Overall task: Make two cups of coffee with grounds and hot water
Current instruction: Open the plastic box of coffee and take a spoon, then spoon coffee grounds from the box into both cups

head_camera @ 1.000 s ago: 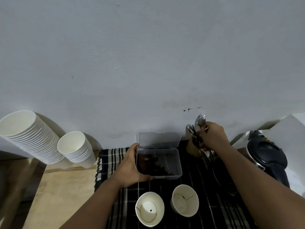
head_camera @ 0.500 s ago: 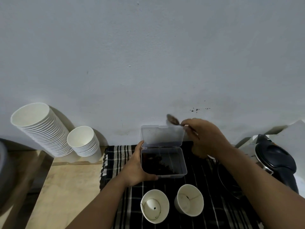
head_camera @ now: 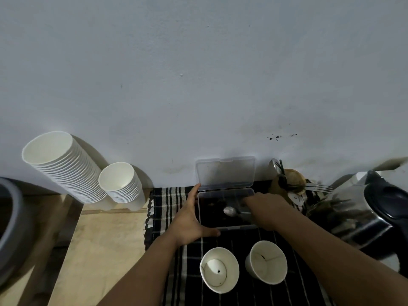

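The right hand [head_camera: 265, 208] is closing around the handle of a spoon [head_camera: 234, 212], fingers together on it, while the left hand [head_camera: 189, 219] is spreading against the left wall and near corner of the clear plastic box [head_camera: 226, 227], thumb along the near edge and fingers up the side, pressing rather than clamping. The box is sitting on the striped cloth [head_camera: 163, 208] close to the wall, its hinged lid [head_camera: 225, 173] standing open and leaning back. The dark coffee grounds [head_camera: 212, 215] are lying inside it, and the spoon's bowl is hovering over or just dipping into them; which of the two I cannot tell.

To do this scoop well, the left hand should be bracing the box so it is not sliding on the cloth as the spoon is pushing through. The bowl should be going in shallow, then levelling before lifting, so that nothing is spilling on the way to the cups. The left cup [head_camera: 219, 269] and the right cup [head_camera: 266, 261] are waiting just in front of the box, both nearly empty apart from a few dark specks, so the carry looks short.

The spoon is lying with its long axis running left to right across the box, bowl pointing left and handle running right into the hand. The box's long side is running the same way, parallel to the wall. The kettle [head_camera: 375, 208] is standing well off to the right.
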